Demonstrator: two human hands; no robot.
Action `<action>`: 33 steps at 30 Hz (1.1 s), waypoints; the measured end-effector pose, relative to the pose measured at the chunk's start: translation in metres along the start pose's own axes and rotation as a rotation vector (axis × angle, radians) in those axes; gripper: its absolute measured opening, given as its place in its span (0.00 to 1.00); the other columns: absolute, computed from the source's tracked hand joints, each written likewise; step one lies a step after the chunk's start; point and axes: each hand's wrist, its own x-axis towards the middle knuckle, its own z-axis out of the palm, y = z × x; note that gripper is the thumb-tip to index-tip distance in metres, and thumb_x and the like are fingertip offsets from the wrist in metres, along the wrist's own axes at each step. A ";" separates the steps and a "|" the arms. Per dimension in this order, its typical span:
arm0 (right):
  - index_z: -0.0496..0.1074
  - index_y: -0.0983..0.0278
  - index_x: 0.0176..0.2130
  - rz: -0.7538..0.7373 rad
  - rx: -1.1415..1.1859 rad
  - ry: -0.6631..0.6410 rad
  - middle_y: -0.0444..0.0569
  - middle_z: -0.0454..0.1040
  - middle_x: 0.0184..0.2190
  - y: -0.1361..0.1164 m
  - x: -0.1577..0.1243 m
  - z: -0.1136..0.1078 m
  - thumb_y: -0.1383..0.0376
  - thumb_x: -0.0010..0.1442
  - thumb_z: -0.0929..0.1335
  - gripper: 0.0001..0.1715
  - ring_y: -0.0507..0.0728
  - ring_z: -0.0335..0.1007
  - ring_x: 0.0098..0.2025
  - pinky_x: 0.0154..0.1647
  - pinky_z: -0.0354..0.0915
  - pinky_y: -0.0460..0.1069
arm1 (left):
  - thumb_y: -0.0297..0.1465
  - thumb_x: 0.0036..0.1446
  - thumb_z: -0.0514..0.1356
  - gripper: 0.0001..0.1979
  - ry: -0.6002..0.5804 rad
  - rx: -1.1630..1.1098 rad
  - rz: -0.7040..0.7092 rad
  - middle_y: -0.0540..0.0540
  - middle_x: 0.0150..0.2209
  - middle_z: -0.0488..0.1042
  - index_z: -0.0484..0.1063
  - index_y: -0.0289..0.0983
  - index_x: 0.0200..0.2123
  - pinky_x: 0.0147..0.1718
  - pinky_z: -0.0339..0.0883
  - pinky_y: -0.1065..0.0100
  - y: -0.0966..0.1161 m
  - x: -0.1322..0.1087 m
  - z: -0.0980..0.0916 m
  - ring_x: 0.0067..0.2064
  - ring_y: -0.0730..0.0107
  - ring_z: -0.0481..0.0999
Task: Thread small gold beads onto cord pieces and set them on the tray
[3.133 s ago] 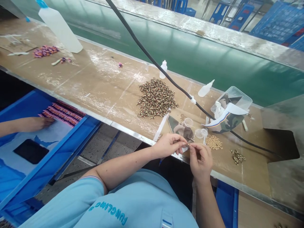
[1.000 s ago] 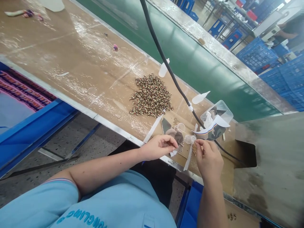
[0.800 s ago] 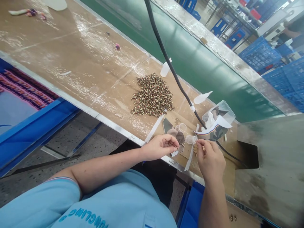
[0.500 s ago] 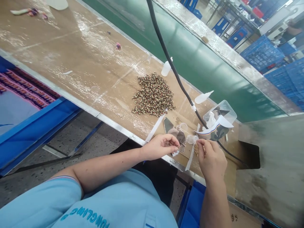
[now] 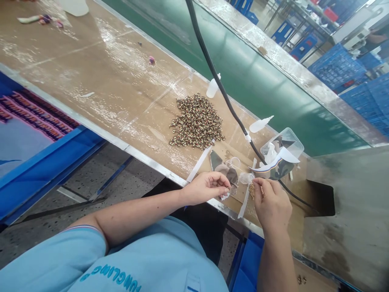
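Observation:
My left hand (image 5: 209,187) is closed in a pinch over the front edge of the bench; whatever lies between thumb and forefinger is too small to name. To its right, my right hand (image 5: 271,200) also pinches, fingertips hidden from clear view. Small gold beads (image 5: 252,191) lie just beside the right fingertips. Between the hands sit a small clear cup (image 5: 244,177) and a stained cloth scrap (image 5: 232,177). Farther back is a large heap of small gold-and-dark pieces (image 5: 197,121), apart from both hands.
A black cable (image 5: 209,61) hangs across the bench. Behind it stand a white bottle (image 5: 212,87), another nozzle bottle (image 5: 260,124) and a clear plastic box (image 5: 293,142) with scraps. A metal housing (image 5: 349,194) borders the right; a green belt (image 5: 258,85) runs behind.
The view has shifted very slightly. Both hands keep their pinched poses in nearly the same places, and the heap is unchanged.

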 end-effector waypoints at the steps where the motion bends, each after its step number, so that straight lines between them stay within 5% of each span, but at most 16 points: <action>1: 0.73 0.65 0.33 -0.003 -0.004 0.004 0.47 0.73 0.30 0.000 0.000 0.000 0.64 0.65 0.62 0.13 0.51 0.61 0.27 0.31 0.55 0.46 | 0.35 0.44 0.68 0.15 0.001 0.000 0.000 0.51 0.25 0.72 0.70 0.32 0.30 0.31 0.67 0.74 0.000 0.000 0.000 0.27 0.80 0.72; 33: 0.73 0.64 0.33 0.009 -0.020 0.011 0.47 0.73 0.30 -0.001 -0.001 -0.001 0.63 0.65 0.62 0.14 0.51 0.61 0.27 0.31 0.55 0.46 | 0.36 0.43 0.69 0.17 0.021 -0.022 -0.053 0.50 0.25 0.73 0.71 0.31 0.31 0.32 0.69 0.73 0.003 -0.001 0.001 0.28 0.78 0.73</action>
